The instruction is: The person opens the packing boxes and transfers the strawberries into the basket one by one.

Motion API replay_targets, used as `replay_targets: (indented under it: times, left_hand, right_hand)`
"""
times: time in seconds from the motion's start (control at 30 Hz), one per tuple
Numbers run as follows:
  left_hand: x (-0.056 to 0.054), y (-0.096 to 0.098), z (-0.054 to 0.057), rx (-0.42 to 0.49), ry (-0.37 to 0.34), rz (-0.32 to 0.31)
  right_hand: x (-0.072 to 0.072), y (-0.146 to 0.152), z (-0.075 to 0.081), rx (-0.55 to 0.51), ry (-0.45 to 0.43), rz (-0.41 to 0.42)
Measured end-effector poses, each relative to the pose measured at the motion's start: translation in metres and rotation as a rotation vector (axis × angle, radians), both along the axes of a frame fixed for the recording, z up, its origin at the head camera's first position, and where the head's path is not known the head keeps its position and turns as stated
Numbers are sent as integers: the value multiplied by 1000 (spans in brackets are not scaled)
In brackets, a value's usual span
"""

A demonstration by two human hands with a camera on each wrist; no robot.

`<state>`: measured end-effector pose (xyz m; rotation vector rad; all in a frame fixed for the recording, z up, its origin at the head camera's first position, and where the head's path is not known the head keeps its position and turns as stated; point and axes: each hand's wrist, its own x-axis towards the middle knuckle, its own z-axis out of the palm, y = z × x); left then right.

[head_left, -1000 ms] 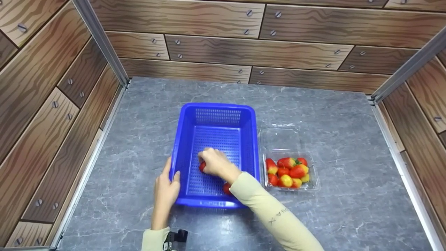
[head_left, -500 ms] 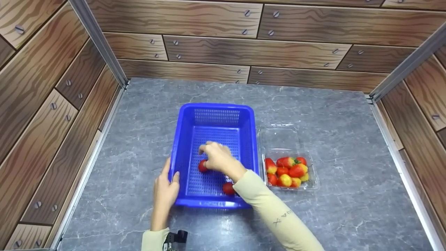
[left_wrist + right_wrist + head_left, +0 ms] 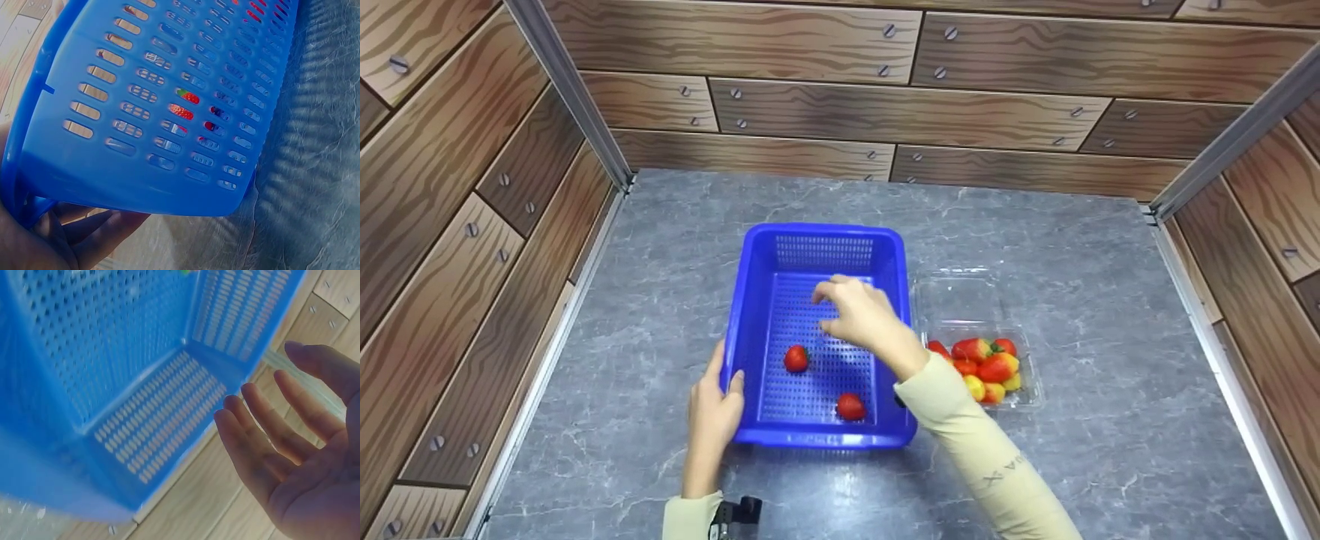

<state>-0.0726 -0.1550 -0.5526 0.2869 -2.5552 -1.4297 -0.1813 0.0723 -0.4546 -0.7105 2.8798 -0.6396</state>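
Observation:
A blue plastic basket (image 3: 744, 300) with slotted walls stands on the grey marbled surface. My left hand (image 3: 714, 409) grips its left rim, thumb over the edge and fingers outside; in the left wrist view the fingers (image 3: 107, 233) curl below the rim. Two red strawberries lie apart on the basket floor: one strawberry (image 3: 796, 359) left of the middle, the other strawberry (image 3: 851, 406) near the front right. Above the basket, my right hand (image 3: 861, 313) holds nothing. Its fingers are loosely bent and spread from the thumb, as the right wrist view shows.
Right of the basket sits a clear plastic clamshell box (image 3: 1031, 390), its lid (image 3: 960, 292) folded back behind it. Several red and yellow strawberries (image 3: 996, 368) fill the box, partly covered by my right sleeve. Wood-patterned walls (image 3: 810, 105) border the surface at the back and sides.
My right hand has let go of a strawberry on the basket floor and moved up and to the right, its fingers spreading. The left hand stays on the rim.

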Motion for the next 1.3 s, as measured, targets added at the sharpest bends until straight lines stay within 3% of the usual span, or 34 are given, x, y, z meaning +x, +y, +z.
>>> replay_targets:
  times: [0.27,0.6,0.93,1.13,1.3]
  left_hand:
    - [2,-1,0,-4,-15,5]
    - [1,-2,3,1,-38,6]
    - [0,-1,1,-11,-24,3]
    - [0,0,0,-10,0,-1]
    - [0,0,0,-4,-14,-8]
  right_hand:
    - [2,49,14,-76,66,-93]
    - [8,115,20,-94,-8,-208]
    - [19,174,-13,-57,-57,-278]
    - [30,193,-36,-4,-131,-323]
    - [40,201,-54,65,-126,-337]
